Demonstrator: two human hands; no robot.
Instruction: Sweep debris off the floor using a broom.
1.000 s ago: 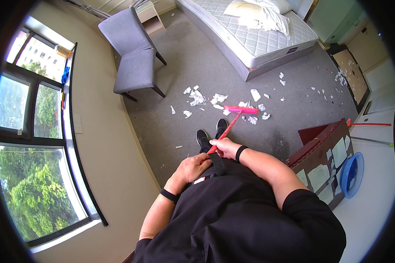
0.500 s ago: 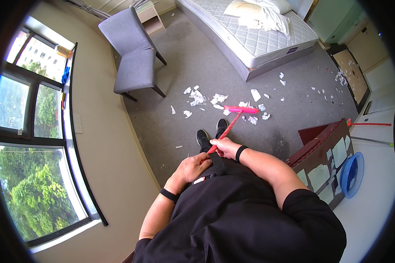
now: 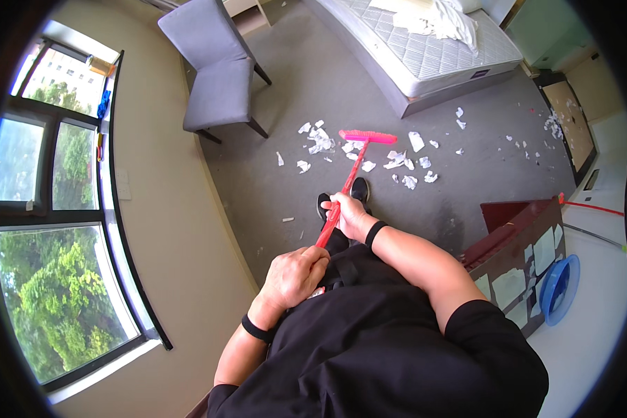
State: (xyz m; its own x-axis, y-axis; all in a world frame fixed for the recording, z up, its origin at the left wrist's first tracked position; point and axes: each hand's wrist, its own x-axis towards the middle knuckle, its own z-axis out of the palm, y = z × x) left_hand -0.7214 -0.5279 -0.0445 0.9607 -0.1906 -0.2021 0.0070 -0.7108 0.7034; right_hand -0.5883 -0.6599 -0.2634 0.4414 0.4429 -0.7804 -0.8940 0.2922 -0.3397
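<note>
Both my hands are on a red-handled broom (image 3: 355, 163) with a pink head. My left hand (image 3: 296, 277) is closed round the upper end of the handle, close to my waist. Farther down, my right hand (image 3: 348, 217) wraps the handle in front of my body. The broom head (image 3: 368, 136) is out ahead of my shoes, among torn white paper scraps (image 3: 320, 142). More crumpled paper pieces (image 3: 398, 160) lie just right of the handle. Whether the bristles touch the floor I cannot tell.
A grey chair (image 3: 219, 90) stands at the far left by the wall. The bed (image 3: 425, 76) with a bare mattress fills the far right. On the right are a dark red panel piece (image 3: 512, 233) and a blue basin (image 3: 561, 289). Further scraps (image 3: 554, 125) lie at the right.
The broom head has risen away from me and slightly left, above the paper. My right hand has moved up and forward with the handle; my left hand has shifted slightly.
</note>
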